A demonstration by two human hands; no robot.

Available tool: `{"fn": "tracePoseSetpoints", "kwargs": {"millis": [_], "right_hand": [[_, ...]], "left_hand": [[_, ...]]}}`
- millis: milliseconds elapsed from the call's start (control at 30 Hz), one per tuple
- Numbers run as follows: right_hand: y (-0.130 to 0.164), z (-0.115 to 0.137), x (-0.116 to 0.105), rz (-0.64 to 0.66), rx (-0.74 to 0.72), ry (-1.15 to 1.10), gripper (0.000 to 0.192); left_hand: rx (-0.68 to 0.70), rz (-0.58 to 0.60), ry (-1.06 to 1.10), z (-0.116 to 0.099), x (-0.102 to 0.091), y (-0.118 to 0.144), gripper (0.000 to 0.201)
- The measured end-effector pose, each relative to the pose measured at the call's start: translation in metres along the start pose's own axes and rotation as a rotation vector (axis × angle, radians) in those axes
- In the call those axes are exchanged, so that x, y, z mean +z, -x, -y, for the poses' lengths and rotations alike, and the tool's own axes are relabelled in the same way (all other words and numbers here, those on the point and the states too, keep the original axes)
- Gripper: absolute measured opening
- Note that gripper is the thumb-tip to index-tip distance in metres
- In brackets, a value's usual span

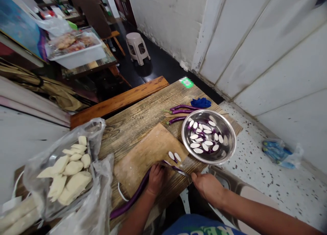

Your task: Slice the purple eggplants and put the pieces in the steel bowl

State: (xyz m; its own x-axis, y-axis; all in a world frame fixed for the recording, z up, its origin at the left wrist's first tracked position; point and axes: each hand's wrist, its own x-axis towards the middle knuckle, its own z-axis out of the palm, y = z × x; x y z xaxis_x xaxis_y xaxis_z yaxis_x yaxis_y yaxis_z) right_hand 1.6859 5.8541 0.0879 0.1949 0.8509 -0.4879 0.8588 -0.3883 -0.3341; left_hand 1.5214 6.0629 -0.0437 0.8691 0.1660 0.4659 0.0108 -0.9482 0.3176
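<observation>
- My left hand (pixel 155 179) closes its grip on the long eggplant (pixel 133 197), lying on the cutting board (pixel 145 153).
- My right hand (pixel 208 188) grips the knife (pixel 178 170), near the board's edge, beside two slices (pixel 174 156).

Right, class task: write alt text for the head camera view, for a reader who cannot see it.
A person's left hand pins a long purple eggplant on a wooden cutting board while the right hand slices it with a knife. A steel bowl of slices sits beside the board, with three whole eggplants behind it.
</observation>
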Motion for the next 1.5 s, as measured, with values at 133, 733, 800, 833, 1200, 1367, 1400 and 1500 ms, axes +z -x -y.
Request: {"fn": "tracePoseSetpoints", "kwargs": {"millis": [133,733,800,833,1200,1367,1400,1500], "right_hand": [[-0.029,0.011,-0.001,-0.053,-0.016,-0.018,0.025],[-0.005,-0.001,-0.013,-0.003,-0.086,0.083,0.029],[-0.003,-0.003,-0.013,0.024,-0.084,0.082,0.029],[-0.003,-0.004,-0.013,0.029,-0.081,0.081,0.029],[-0.06,0.02,-0.006,0.005,-0.139,0.011,0.025],[-0.055,0.013,0.013,-0.118,0.015,-0.065,0.024],[-0.05,0.01,0.013,-0.135,0.012,-0.052,0.023],[-0.035,0.002,0.004,-0.154,-0.071,0.004,0.02]], "left_hand": [[-0.008,0.033,0.003,-0.002,-0.003,-0.002,0.019],[-0.022,-0.065,-0.078,0.0,-0.012,0.004,0.021],[-0.02,-0.081,-0.063,0.0,-0.011,0.006,0.02],[-0.024,-0.083,-0.059,0.0,-0.011,0.006,0.02],[-0.067,0.001,0.0,-0.005,-0.019,0.002,0.024],[-0.088,0.013,0.029,-0.008,-0.027,-0.001,0.025],[-0.091,0.001,0.021,-0.008,-0.027,0.0,0.025],[-0.088,-0.023,-0.02,-0.007,-0.021,0.005,0.022]]}}
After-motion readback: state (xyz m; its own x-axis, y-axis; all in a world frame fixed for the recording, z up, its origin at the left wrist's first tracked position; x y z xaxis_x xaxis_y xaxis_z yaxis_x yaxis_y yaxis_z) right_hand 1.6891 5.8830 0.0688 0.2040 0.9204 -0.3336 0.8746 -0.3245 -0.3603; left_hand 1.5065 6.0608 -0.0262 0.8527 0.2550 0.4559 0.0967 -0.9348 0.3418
